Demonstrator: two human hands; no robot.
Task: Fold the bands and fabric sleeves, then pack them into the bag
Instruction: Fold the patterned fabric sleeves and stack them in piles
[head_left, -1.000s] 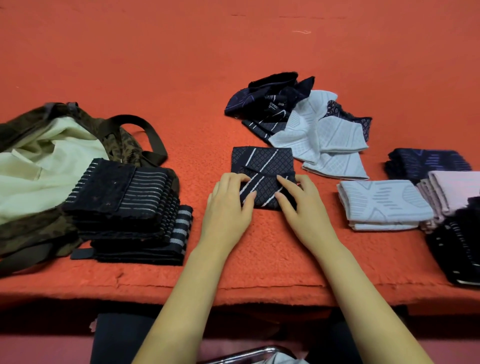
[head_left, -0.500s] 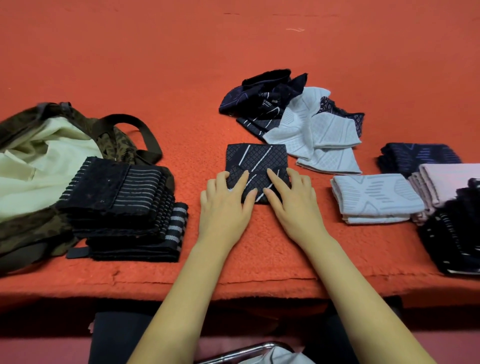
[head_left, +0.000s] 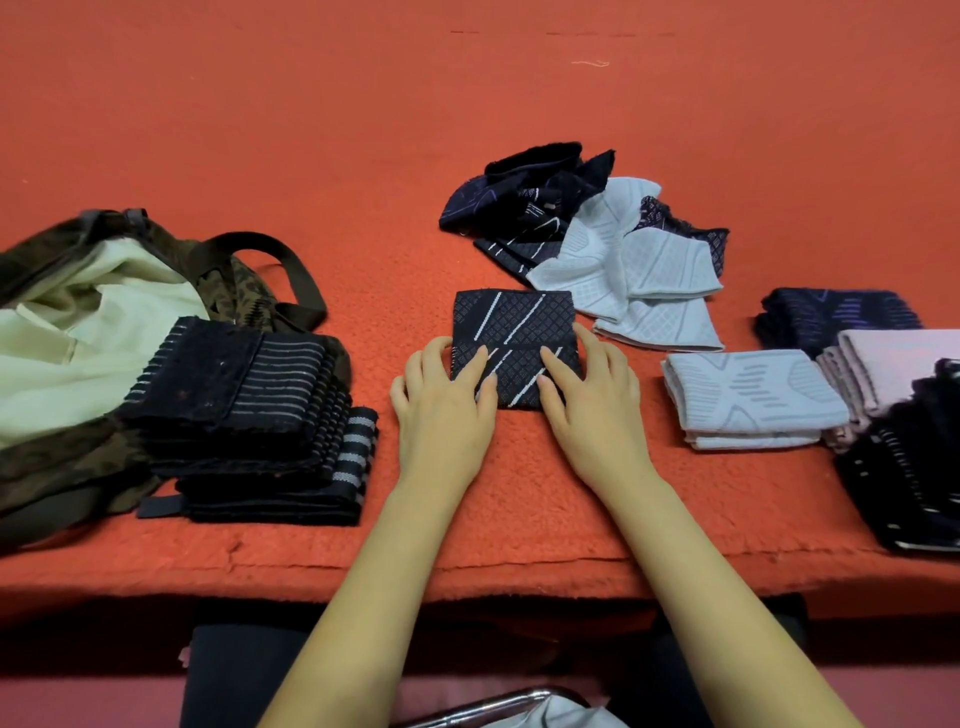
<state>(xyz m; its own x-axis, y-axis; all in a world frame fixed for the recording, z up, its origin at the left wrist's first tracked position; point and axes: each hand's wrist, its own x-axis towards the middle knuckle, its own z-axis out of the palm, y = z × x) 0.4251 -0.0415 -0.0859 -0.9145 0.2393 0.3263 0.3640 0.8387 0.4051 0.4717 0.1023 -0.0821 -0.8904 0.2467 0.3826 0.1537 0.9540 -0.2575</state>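
Fingers on both hands are straight and a bit spread, lying flat on the near half of the folded dark sleeve, nothing pinched. Left hand covers its near left corner, right hand the near right one, and the far half pokes out past the fingertips. It sits mid red counter. Left of it, a stack of striped bands rests against the open bag; to the right, a folded pale sleeve. Further back, a loose pile of unfolded sleeves.
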